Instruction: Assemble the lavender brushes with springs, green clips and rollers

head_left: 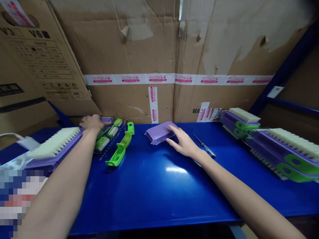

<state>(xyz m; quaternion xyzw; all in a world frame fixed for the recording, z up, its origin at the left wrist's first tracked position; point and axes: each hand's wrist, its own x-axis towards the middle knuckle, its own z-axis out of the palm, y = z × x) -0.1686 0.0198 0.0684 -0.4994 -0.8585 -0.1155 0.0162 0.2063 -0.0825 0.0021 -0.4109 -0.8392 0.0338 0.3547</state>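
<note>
A purple plastic housing [159, 133] with a ribbed side rests on the blue table in the middle. At its right end is my right hand [183, 141], index finger on the top and thumb by the near side. My left hand [93, 123] reaches to the far left, over a purple part [107, 120] near the cardboard; its thumb and fingers are spread apart, and the fingertips are partly hidden. Close to it lie green-and-clear pieces [113, 131]. A row of bright green end caps [117, 155] stands between my hands.
A purple brush with pale bristles [58, 141] stands at the left. Several purple-and-green brushes [281, 149] are stacked at the right. A screwdriver [205, 146] lies right of my right hand. Taped cardboard [129, 99] walls the back of the blue table [149, 199].
</note>
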